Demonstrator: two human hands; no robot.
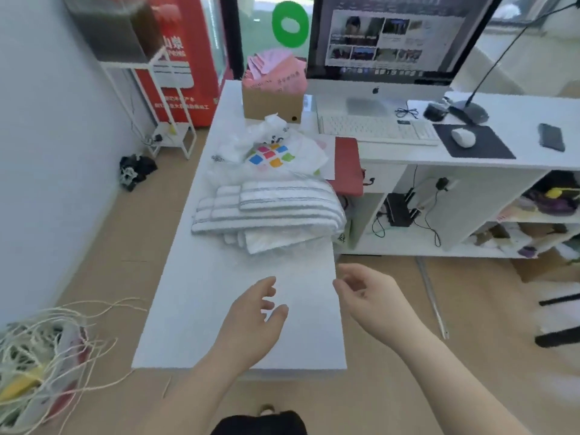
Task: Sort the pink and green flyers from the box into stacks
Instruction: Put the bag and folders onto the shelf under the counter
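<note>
- Currently, the main hazard is reach. The box (271, 103) stands at the far end of the bench (194, 324), well apart from both hands, with the plastic bags (270, 146) and folded cloths (276, 208) lying between. An arm crossing them could drag them toward an edge or tip the box.
- The pink flyers (279, 73) stand loose and fanned above the box rim, so a hasty pull would likely spill several at once. Green flyers are not visible from this view, so a blind grab could cause mis-sorting.
- Left hand (254, 321): hovers over the bare near end of the bench, palm down, fingers loosely curled. The grip is relaxed and empty.
- Right hand (367, 296): hovers at the near right edge of the bench, fingers loosely curled toward the left hand. The grip is relaxed and empty.
- No flyer stack lies on the bench. Judged stage: sorting not yet begun.
</note>
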